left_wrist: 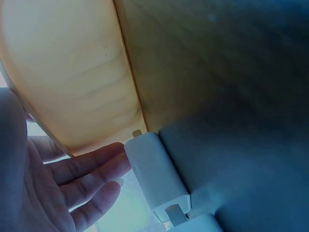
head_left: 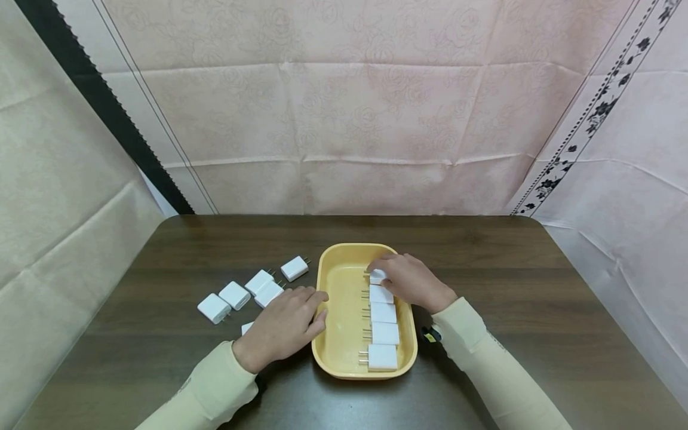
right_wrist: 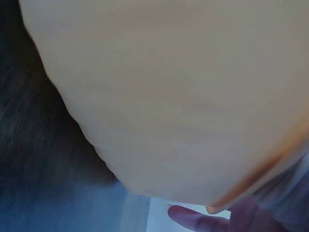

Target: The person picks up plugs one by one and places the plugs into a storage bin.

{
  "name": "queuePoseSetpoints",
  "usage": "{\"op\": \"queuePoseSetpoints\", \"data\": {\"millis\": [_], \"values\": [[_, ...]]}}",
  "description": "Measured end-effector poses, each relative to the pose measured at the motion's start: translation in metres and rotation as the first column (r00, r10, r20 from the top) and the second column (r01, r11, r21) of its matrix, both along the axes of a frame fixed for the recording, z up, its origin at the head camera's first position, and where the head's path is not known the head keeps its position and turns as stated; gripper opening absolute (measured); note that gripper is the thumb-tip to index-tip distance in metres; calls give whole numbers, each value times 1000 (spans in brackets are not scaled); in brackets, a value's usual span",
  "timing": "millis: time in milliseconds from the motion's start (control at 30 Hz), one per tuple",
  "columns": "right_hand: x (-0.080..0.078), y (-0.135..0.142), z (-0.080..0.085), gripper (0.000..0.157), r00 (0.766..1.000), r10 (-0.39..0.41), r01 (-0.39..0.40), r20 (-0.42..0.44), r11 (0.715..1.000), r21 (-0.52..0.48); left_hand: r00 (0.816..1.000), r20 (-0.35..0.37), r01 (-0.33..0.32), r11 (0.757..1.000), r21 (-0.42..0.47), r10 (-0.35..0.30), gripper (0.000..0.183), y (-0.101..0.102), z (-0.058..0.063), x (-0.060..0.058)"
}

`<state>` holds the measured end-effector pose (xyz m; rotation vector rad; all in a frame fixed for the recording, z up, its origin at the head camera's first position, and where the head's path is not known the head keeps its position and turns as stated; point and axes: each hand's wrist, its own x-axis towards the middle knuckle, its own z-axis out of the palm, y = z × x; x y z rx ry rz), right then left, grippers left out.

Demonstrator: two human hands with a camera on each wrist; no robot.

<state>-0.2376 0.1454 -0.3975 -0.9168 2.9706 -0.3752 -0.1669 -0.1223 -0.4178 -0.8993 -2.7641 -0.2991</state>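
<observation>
Presently gripped: charger at the far end of the tray, seemingly pinched by the right hand, fingers and thumb bent about it; the right-wrist view hides the contact.
Left hand: fingers relaxed and partly extended at the near-left of the tray, index over its rim; how firmly it bears there I cannot tell.
Charger feel: probably light, stiff and smooth, a little slippery, with prongs likely the weak point.
Charger hold: best taken by opposite flat sides of the white body, clear of the prongs.
Tray contents: five chargers, the pinched one included, in one column along the right side, prongs pointing left; the left side is bare.
Tray feel: looks like thin, light plastic that could slide if nudged.
Loose chargers: six visible on the table, left of the tray, one mostly behind the left hand.
</observation>
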Motion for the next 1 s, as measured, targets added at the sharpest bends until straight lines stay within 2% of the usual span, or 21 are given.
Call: {"op": "queuePoseSetpoints", "data": {"millis": [667, 1000], "values": [[-1, 0, 0, 30, 998, 43, -44, 45, 999, 12, 1000, 18, -13, 1000, -4, 13, 34, 0, 1, 1], [0, 1, 0, 30, 996, 36, -35, 84, 999, -14, 1000, 12, -8, 1000, -3, 8, 35, 0, 0, 0]]}}
